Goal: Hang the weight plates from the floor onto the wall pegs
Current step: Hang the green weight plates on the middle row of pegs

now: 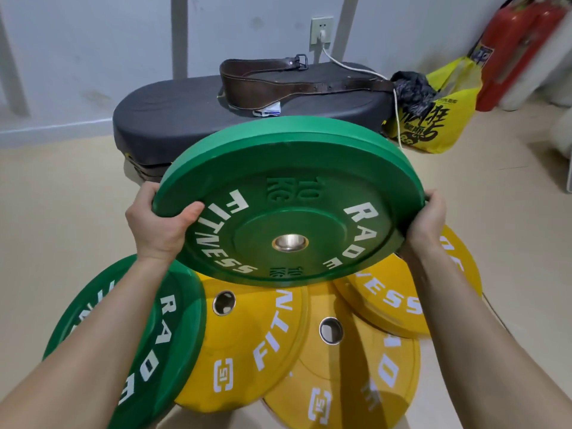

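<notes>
Green rubber is filling the middle of the view: a round green bumper plate marked 10 KG (288,205) is being held clear of the floor, tilted with its far rim higher. The left hand (161,224) is clamping its left rim, thumb over the lettered face, and the right hand (425,221) is gripping the opposite rim, so the hands are sitting well apart on either side. Below it, a second green rubber plate (130,335) and three overlapping yellow rubber plates (247,342) are lying on the beige floor (62,196), just in front of a dark padded bench (173,116) carrying a brown leather lifting belt (278,85). The lifting step seems to be in hand; no wall pegs are showing, so the next move likely calls for turning toward them, standing the plate upright and lining its steel centre hole (290,243) with a peg
</notes>
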Tool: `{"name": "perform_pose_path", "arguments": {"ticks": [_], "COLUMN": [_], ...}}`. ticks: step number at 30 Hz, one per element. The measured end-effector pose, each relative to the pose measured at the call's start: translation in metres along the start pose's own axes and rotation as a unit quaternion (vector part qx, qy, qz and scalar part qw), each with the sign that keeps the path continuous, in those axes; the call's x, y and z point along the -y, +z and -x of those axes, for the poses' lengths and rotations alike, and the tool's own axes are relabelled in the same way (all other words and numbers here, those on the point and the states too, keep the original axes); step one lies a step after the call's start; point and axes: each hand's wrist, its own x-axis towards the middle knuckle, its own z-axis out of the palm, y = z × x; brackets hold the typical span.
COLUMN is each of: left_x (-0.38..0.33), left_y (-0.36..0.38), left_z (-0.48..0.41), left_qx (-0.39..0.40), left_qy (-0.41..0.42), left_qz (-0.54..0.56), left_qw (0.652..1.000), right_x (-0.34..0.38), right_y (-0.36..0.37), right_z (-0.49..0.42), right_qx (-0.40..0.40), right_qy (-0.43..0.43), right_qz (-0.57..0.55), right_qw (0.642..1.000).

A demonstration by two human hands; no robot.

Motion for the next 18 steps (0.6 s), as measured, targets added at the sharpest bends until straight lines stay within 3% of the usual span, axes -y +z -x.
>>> {"name": "perform_pose_path", "arguments": {"ticks": [4, 8, 11, 15, 18], "left_x": [0.031, 0.053, 0.044, 0.035, 0.055], "left_y": [-0.007, -0.018, -0.016, -0.011, -0.002], "left_z": [-0.007, -0.004, -0.005, -0.015, 0.000], "left_qx": [-0.039, -0.039, -0.013, -0.026, -0.023], "left_qy": [-0.060, -0.129, -0.138, -0.296, -0.341], "left_qz": [0.093, 0.137, 0.143, 0.279, 0.247], "left_qw": [0.993, 0.981, 0.980, 0.913, 0.907], "right_x": [-0.005, -0.019, -0.017, -0.019, -0.022], "right_y": [-0.001, -0.001, 0.006, 0.002, 0.001], "right_z": [0.003, 0.031, 0.032, 0.031, 0.029], "right_qx": [0.032, 0.101, 0.020, -0.027, -0.033], "right_qy": [-0.022, -0.044, -0.044, -0.030, -0.020], "right_qz": [0.118, 0.100, 0.090, 0.075, 0.048], "right_qw": [0.992, 0.989, 0.995, 0.996, 0.998]}}
